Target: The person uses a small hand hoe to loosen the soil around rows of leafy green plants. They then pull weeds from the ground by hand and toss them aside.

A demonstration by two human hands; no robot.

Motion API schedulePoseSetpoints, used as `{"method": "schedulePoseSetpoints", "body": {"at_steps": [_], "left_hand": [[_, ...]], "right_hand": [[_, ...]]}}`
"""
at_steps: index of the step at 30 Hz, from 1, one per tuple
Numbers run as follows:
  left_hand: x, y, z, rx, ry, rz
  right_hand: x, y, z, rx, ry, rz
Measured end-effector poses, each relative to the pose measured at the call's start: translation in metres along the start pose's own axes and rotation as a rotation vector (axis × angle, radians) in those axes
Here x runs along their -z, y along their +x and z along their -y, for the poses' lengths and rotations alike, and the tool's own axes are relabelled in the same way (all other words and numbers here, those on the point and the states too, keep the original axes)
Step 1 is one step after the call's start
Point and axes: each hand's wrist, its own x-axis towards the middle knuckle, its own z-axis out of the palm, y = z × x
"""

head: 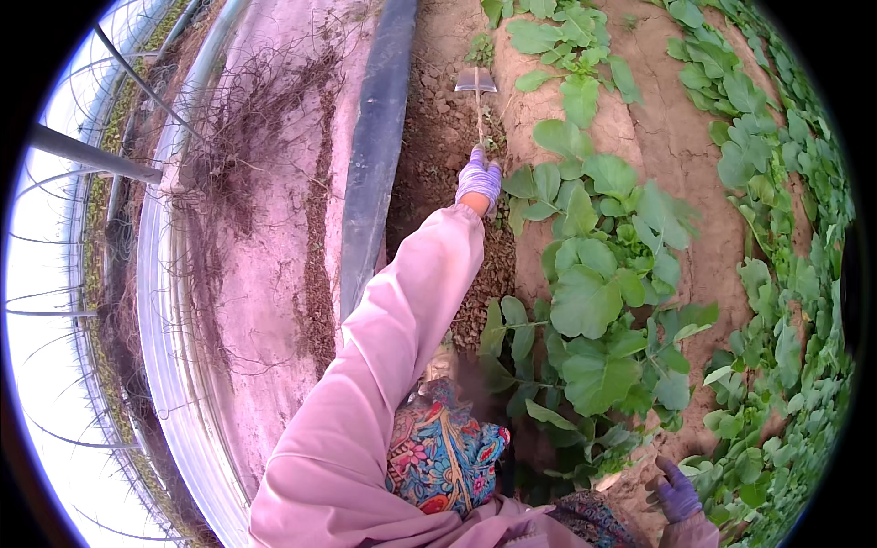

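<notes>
My left hand (pixel 479 179), in a purple-and-white glove, is stretched far forward and closed around the thin handle of a small hoe (pixel 479 116). The hoe's flat metal blade (pixel 475 80) lies beyond the hand, at the loose brown soil (pixel 438 116) of a narrow furrow. Just past the blade grows a small green weed (pixel 481 49). At the lower right, my right hand (pixel 676 492), in a purple glove with dark-stained fingers, has its fingers apart and shows nothing in it. It is beside low green leaves.
Broad-leaved green plants (pixel 595 294) grow on the soil bed to the right, with more rows beyond. A dark plastic strip (pixel 379 123) edges the furrow's left. Dry roots (pixel 233 137) lie on pale ground, near a metal pole (pixel 96 154). My patterned trouser leg (pixel 438 452) is below.
</notes>
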Motion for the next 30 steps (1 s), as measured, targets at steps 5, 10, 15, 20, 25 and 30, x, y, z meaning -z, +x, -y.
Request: {"method": "schedulePoseSetpoints", "body": {"at_steps": [5, 10, 15, 20, 25, 30], "left_hand": [[-0.007, 0.001, 0.011, -0.08, 0.1, -0.042], [-0.014, 0.007, 0.011, -0.06, -0.082, -0.024], [-0.025, 0.018, 0.025, -0.04, -0.251, -0.008], [-0.028, 0.041, 0.048, -0.146, -0.333, -0.068], [-0.03, 0.022, 0.017, -0.005, -0.493, -0.021], [-0.021, 0.007, 0.001, 0.048, -0.505, 0.025]], "right_hand": [[0.0, 0.002, 0.002, 0.016, -0.026, -0.008], [0.0, 0.003, 0.0, -0.001, 0.017, 0.002], [0.003, 0.005, -0.006, 0.043, -0.039, 0.008], [-0.004, 0.003, 0.005, 0.016, -0.026, 0.023], [0.001, 0.002, -0.002, 0.031, -0.073, 0.002], [0.0, 0.003, -0.004, 0.059, -0.034, -0.007]]}}
